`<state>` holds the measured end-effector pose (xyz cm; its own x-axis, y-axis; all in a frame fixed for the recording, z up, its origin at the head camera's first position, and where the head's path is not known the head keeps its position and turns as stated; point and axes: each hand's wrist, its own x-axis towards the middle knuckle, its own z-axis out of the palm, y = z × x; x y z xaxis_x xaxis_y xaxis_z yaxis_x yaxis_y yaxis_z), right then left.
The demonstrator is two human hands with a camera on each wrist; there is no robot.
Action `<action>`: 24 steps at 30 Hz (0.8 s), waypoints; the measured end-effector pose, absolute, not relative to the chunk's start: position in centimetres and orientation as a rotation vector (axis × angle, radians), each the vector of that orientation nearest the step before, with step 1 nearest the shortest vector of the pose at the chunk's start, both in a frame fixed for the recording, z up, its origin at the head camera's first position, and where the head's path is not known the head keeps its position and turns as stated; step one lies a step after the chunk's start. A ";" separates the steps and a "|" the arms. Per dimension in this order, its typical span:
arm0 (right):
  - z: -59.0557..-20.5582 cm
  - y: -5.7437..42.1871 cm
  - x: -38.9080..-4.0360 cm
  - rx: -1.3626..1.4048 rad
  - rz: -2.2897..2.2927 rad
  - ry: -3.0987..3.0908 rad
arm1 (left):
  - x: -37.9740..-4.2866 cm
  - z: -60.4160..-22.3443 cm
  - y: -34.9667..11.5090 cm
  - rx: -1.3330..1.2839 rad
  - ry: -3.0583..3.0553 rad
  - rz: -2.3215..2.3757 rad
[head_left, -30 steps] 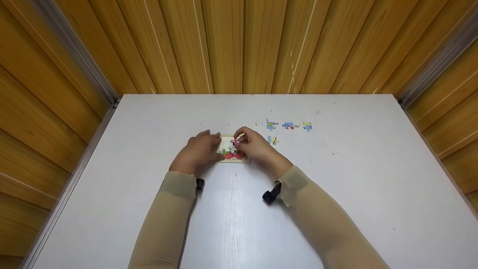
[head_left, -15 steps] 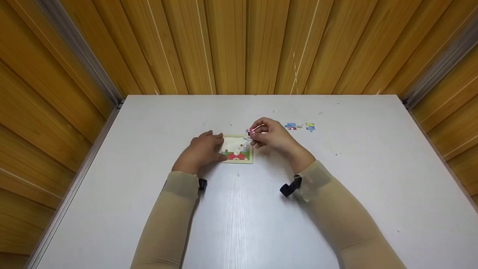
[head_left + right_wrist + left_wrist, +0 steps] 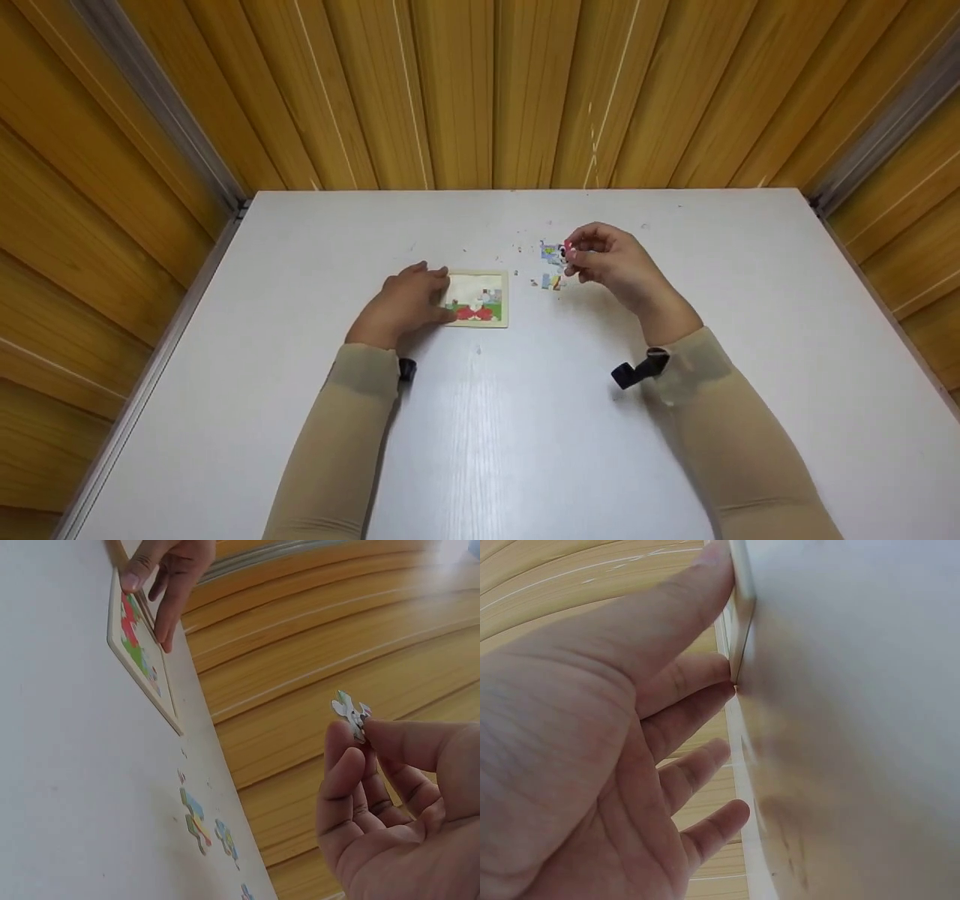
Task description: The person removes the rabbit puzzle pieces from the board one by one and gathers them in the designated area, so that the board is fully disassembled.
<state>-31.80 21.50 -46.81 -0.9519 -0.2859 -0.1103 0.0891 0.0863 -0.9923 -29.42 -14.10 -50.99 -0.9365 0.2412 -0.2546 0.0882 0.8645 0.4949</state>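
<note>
My left hand (image 3: 401, 304) lies at the left side of a small wooden puzzle tray (image 3: 505, 300). Its thumb (image 3: 697, 596) rests on the tray near one corner, and the fingers reach out fairly straight along the edge. Red and green pieces fill the tray's near part, with a whitish piece at the right; pale bare board shows above. My right hand (image 3: 626, 266) is held up to the right of the tray. Between thumb and fingertips it pinches a jigsaw piece (image 3: 351, 714), pink and white in the head view, clear of the table in the right wrist view.
Loose jigsaw pieces lie right of the tray, among them a blue-and-yellow piece (image 3: 551, 282) and a blue one (image 3: 549, 250) partly behind the held piece. The right hand hides others in the head view. A wood-panelled wall (image 3: 450, 90) stands behind the white table (image 3: 480, 450).
My right hand has lifted the pink-and-white jigsaw piece away from the tray and carried it right, over the loose pieces. The left hand stays at the tray.
</note>
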 end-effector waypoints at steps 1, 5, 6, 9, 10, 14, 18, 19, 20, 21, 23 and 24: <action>-46.8 21.8 -32.0 -0.181 -1.950 2.090 | -29.4 -50.9 -14.2 0.243 2.729 0.709; -47.0 22.6 -32.8 -0.112 -1.939 2.111 | -29.2 -50.8 -14.7 0.220 2.729 0.737; -47.1 22.8 -32.9 -0.094 -1.928 2.119 | -29.2 -50.8 -14.8 0.217 2.728 0.737; -47.7 23.3 -33.4 -0.049 -1.897 2.146 | -29.1 -50.7 -14.8 0.208 2.724 0.739; -47.9 23.5 -33.6 -0.038 -1.882 2.160 | -29.1 -50.7 -14.8 0.206 2.724 0.738; -48.8 23.9 -33.9 0.006 -1.822 2.203 | -29.0 -50.7 -14.8 0.200 2.726 0.740; -49.4 24.2 -34.0 0.055 -1.719 2.266 | -29.0 -50.7 -14.8 0.188 2.721 0.756; -49.5 24.2 -34.1 0.065 -1.691 2.281 | -29.0 -50.7 -14.8 0.186 2.720 0.761; -49.6 24.3 -34.1 0.070 -1.660 2.297 | -29.0 -50.8 -14.8 0.184 2.721 0.765; -49.7 24.3 -34.1 0.074 -1.627 2.318 | -29.0 -50.8 -14.8 0.184 2.722 0.770; -49.8 24.4 -34.1 0.080 -1.573 2.348 | -29.0 -50.9 -14.8 0.186 2.725 0.774; -49.8 24.4 -34.2 0.081 -1.544 2.363 | -29.0 -50.9 -14.8 0.189 2.727 0.774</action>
